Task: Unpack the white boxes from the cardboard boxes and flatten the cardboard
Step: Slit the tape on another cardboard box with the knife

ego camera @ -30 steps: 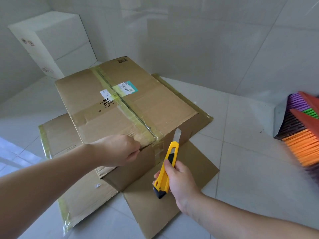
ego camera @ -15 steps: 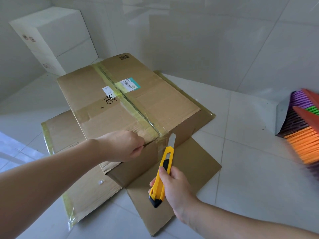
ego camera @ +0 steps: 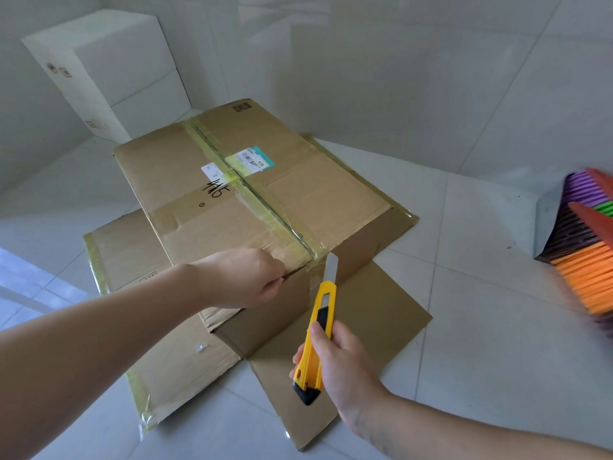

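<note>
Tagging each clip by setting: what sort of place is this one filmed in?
Probably a bare tiled room at home used for storage or utility. White floor tiles run up into glossy tiled walls, white boxes are stacked in the corner, and a broom and dustpan stand beside the cardboard box.

I am gripping the cardboard box [ego camera: 252, 194] edge with my left hand [ego camera: 243, 280], my right hand [ego camera: 335, 356] holding the yellow knife [ego camera: 316, 330] at its taped seam.
</note>
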